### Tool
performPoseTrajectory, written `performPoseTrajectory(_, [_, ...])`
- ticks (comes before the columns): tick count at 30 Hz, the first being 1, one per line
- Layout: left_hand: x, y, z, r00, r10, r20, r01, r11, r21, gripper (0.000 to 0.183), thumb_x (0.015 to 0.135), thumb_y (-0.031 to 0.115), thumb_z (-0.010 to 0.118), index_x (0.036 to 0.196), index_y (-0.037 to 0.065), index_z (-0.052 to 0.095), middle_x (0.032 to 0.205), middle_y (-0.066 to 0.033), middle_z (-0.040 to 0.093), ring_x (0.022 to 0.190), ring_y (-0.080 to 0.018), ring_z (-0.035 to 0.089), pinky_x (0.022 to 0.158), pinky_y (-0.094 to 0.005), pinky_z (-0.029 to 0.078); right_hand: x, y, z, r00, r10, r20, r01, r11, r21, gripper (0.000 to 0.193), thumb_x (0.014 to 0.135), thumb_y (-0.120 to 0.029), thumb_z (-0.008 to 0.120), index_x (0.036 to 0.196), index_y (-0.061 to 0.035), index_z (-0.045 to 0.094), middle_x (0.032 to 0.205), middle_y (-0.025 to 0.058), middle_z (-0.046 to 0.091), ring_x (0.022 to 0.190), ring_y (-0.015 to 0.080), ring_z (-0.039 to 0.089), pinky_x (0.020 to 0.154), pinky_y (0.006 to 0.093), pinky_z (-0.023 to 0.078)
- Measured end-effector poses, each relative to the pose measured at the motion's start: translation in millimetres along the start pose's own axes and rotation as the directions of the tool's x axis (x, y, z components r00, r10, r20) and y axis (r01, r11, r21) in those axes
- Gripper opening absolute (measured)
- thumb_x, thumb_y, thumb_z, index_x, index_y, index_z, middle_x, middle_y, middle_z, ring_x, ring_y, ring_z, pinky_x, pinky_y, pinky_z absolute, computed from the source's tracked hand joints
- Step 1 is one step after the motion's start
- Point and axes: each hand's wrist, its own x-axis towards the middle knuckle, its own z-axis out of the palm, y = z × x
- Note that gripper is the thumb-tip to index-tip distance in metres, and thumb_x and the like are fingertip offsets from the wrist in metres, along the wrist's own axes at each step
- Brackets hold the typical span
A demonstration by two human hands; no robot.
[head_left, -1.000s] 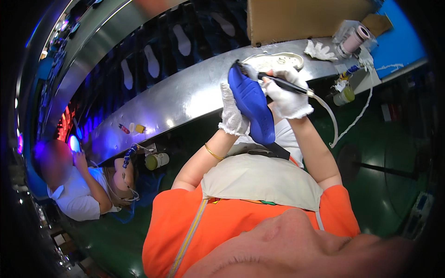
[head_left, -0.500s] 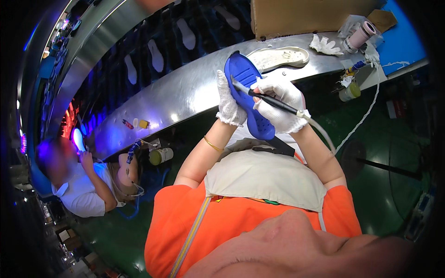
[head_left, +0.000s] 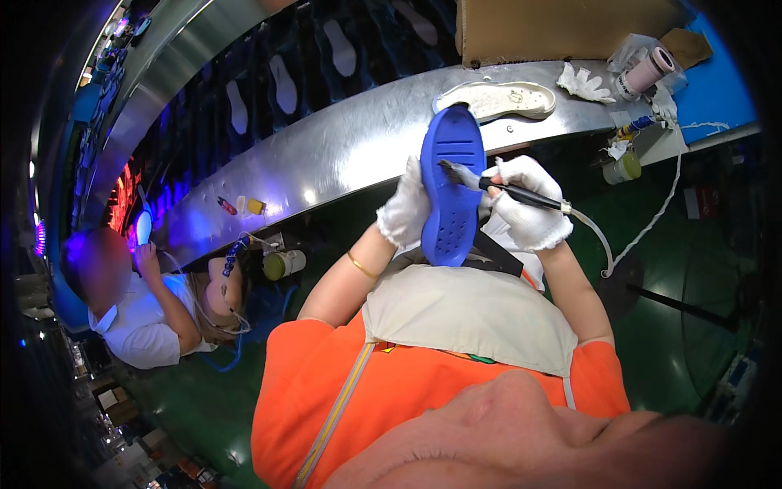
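Blue grooved sole [head_left: 450, 204] meets a bristled brush [head_left: 525, 195].

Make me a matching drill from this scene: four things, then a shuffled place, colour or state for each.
Column one:
1. Left hand
2. Right hand
3. Cream sole
4. Bottle

Column two:
A. Lying on the metal bench
B. Pink
C. Holding the brush
D. Holding the blue sole

Pairs: 1-D, 2-C, 3-A, 4-B
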Motion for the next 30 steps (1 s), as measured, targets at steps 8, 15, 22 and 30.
performPoseTrajectory(8, [11, -1, -16, 0.979, 0.085, -0.183, -0.073, 0.995, 0.068, 0.087, 0.076, 0.077, 0.026, 0.129, 0.009, 0.04, 0.119, -0.0114, 0.053, 0.105, -0.0231, 0.055, 0.091, -0.0379, 0.047, 5, 5, 6, 0.997, 0.042, 0.065, -0.053, 0.982, 0.183, 0.012, 0.077, 0.004, 0.063, 0.087, 0.0005, 0.058, 0.087, 0.008, 0.062, 0.072, 0.0098, 0.059, 0.067, 0.0239, 0.05])
performPoseTrajectory(15, [34, 19, -8, 0.958, 0.269, 0.102, -0.243, 0.946, -0.214, 0.096, 0.072, 0.082, 0.025, 0.13, 0.007, 0.04, 0.116, -0.0163, 0.056, 0.098, -0.0276, 0.058, 0.085, -0.042, 0.051, 22, -20, 21, 0.932, -0.315, 0.178, 0.333, 0.94, -0.08, 0.016, 0.072, 0.004, 0.069, 0.083, -0.0035, 0.06, 0.084, 0.0075, 0.063, 0.08, 0.0138, 0.06, 0.071, 0.0269, 0.049])
performPoseTrajectory(22, [45, 35, -21, 0.916, 0.401, -0.016, -0.392, 0.885, -0.251, 0.105, 0.064, 0.088, 0.024, 0.131, 0.009, 0.04, 0.119, -0.0153, 0.054, 0.103, -0.031, 0.056, 0.09, -0.0461, 0.047, 27, -13, 25, 0.965, -0.243, 0.096, 0.243, 0.97, 0.003, 0.011, 0.074, 0.001, 0.068, 0.082, -0.0014, 0.063, 0.083, 0.0078, 0.065, 0.073, 0.0099, 0.061, 0.069, 0.0239, 0.051])
performPoseTrajectory(30, [46, 57, -4, 0.854, 0.484, 0.192, -0.439, 0.867, -0.236, 0.112, 0.06, 0.089, 0.033, 0.133, 0.005, 0.038, 0.122, -0.0197, 0.052, 0.105, -0.0337, 0.056, 0.098, -0.0494, 0.04, 27, -6, 28, 0.998, 0.07, 0.003, -0.064, 0.887, 0.457, 0.007, 0.079, -0.001, 0.065, 0.085, 0.0001, 0.062, 0.085, 0.0073, 0.065, 0.071, 0.0101, 0.06, 0.064, 0.0238, 0.05])
